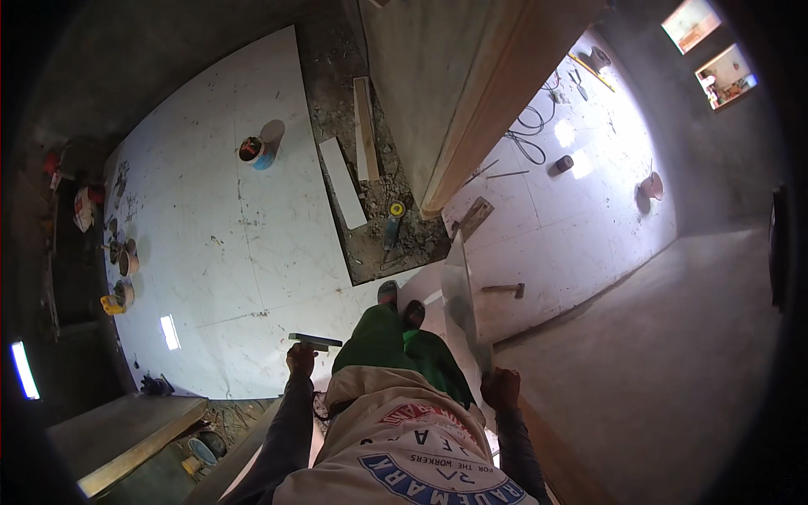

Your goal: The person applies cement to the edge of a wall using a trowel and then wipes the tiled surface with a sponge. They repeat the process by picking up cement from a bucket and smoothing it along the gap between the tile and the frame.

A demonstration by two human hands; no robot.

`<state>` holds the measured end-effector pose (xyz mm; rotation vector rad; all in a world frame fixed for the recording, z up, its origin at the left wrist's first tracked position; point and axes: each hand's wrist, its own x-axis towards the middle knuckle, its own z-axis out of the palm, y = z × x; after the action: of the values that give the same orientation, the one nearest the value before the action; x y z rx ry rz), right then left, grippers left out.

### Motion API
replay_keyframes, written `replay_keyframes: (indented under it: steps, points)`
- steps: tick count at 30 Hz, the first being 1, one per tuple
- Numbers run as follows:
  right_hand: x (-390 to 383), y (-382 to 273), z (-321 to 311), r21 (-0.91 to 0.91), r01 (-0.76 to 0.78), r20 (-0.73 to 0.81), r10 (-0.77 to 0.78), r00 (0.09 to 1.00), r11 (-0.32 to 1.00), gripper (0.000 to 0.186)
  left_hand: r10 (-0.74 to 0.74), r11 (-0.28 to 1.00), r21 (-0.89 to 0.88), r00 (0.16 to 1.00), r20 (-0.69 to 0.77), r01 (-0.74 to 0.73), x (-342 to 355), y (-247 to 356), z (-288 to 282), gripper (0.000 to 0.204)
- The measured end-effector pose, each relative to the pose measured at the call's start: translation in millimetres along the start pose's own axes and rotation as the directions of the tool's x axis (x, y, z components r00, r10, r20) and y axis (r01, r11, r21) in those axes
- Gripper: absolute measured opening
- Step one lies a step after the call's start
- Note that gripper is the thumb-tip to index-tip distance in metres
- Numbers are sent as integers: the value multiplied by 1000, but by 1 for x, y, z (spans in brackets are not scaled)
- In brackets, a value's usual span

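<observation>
My left hand point(300, 359) is closed round a flat, dark, narrow rectangular tool point(316, 340) with a second bar beneath it; its exact kind does not show. My right hand point(502, 389) is closed at the near end of a long, pale grey, thin panel point(459, 295), seen almost edge-on and looking like a cut tile strip. The panel reaches forward beside my right leg to near a wooden board point(473, 219). On the floor right of it lies a hammer point(507, 289). My feet stand on white tiles point(295, 320).
An untiled rubble strip ahead holds an angle grinder point(393, 225), a white tile strip point(343, 183) and a wood strip point(365, 126). A wooden-edged wall end point(438, 189) juts in. A bucket point(254, 151) stands left; cable point(526, 139) and pots lie right.
</observation>
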<state>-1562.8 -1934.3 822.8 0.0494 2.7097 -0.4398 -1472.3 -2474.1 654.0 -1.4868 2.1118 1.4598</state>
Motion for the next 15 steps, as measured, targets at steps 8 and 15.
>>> replay_keyframes:
  steps: [8, 15]
  points:
    - [30, -8, -25, -13, 80, 63, -79, 995, 997, 32, -82, 982, 170, 997, -4, 81, -27, -22, -7, 28]
    - [75, -27, -32, 25, 155, 100, -157, 983, 988, 28, -217, 971, 86, 972, -90, 225, -29, -58, -11, 27]
